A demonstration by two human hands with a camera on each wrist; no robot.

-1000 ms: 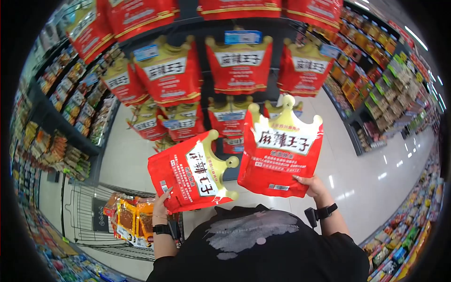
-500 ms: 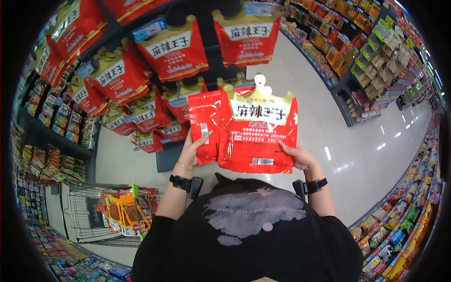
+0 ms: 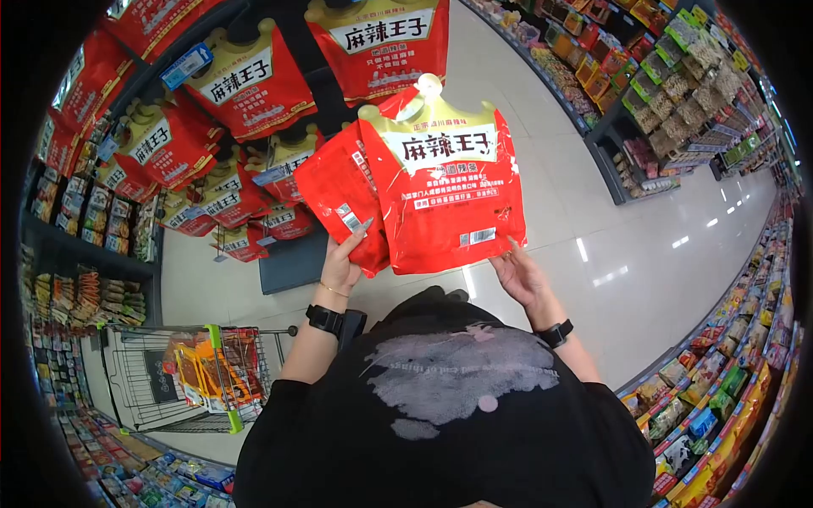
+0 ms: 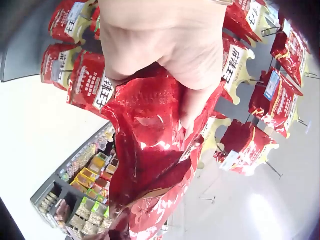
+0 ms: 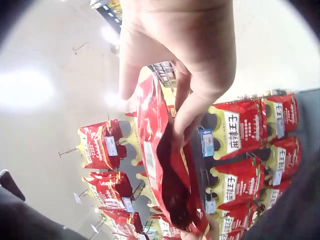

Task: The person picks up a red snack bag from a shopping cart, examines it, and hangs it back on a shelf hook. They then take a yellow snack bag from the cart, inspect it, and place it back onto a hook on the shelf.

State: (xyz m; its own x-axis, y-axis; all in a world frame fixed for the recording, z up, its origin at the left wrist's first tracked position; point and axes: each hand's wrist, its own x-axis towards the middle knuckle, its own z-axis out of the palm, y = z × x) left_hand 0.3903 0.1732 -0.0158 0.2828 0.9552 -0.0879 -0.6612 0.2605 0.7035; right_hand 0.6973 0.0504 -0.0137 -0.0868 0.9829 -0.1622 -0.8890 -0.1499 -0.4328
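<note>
Two red snack bags with gold crown-shaped tops are held up in front of the chest. The front snack bag (image 3: 449,190) faces the head camera, its white label and barcode showing. Behind it on the left, the other snack bag (image 3: 339,199) leans tilted and partly covered. My left hand (image 3: 341,264) grips the lower edge of this rear bag, thumb in front near the barcode; the left wrist view shows red film (image 4: 150,115) bunched between thumb and fingers. At the front bag's lower right corner, my right hand (image 3: 527,278) pinches the bag, with thumb and fingers on opposite sides (image 5: 177,45).
Matching red bags (image 3: 246,80) hang in rows on a hook rack ahead and left. A wire shopping cart (image 3: 131,385) with orange-and-yellow packages (image 3: 216,368) stands at lower left. Snack shelves (image 3: 703,423) curve along the right, and another shelf unit (image 3: 669,127) stands farther back.
Both bags have come together and moved up, the left one now tilted behind the right one. My right hand has slid to the front bag's lower corner. The view has turned rightward.
</note>
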